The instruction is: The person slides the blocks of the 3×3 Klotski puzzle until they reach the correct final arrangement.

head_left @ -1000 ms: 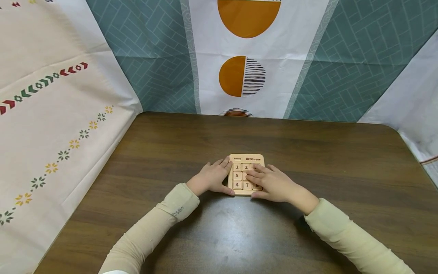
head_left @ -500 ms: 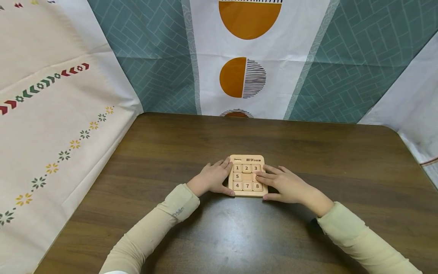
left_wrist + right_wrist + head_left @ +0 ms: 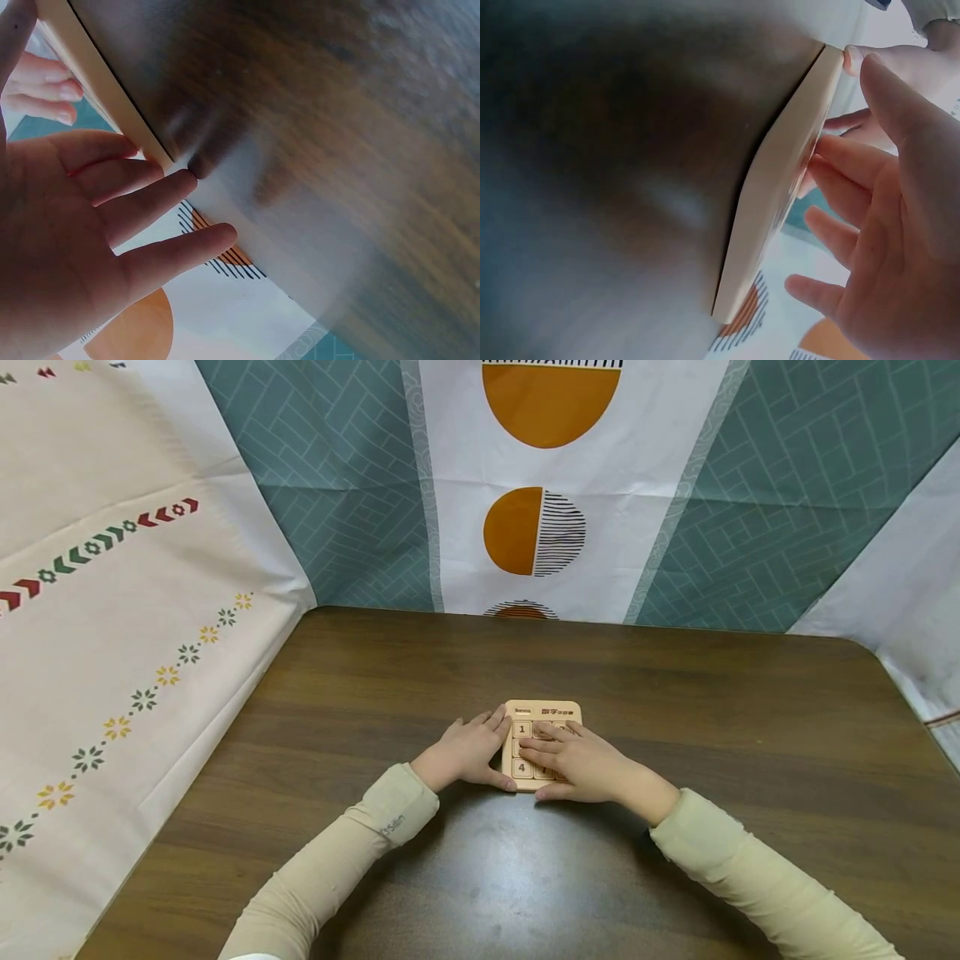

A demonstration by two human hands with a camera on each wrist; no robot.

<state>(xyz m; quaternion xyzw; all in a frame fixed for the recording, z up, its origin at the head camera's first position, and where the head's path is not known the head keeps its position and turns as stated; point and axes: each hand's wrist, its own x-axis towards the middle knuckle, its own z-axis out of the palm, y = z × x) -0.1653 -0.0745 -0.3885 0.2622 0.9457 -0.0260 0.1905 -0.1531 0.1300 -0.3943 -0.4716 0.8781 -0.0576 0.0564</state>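
A wooden number sliding puzzle point(image 3: 531, 707) lies flat on the table, with tiles 1 and 4 showing at its left. My left hand point(image 3: 468, 750) rests along its left side, fingers fairly straight and thumb at the near left corner. In the left wrist view, the fingertips of the left hand point(image 3: 67, 210) touch or nearly touch the puzzle's edge. My right hand point(image 3: 588, 767) lies over the middle and right tiles, hiding most of them. Its fingers are extended, and its thumb is near the front edge. The right wrist view shows the right hand point(image 3: 900, 187) with fingertips on the puzzle's face.
The brown wooden table point(image 3: 375, 668) spreads around the puzzle on every side. Behind it hangs a teal and white patterned cloth point(image 3: 360, 485), and a cream patterned cloth point(image 3: 112, 635) hangs on the left.
My right hand moved right, uncovering most tiles and a gap in the centre, then came back left over the puzzle, farther left than at first. My left hand has stayed in place.
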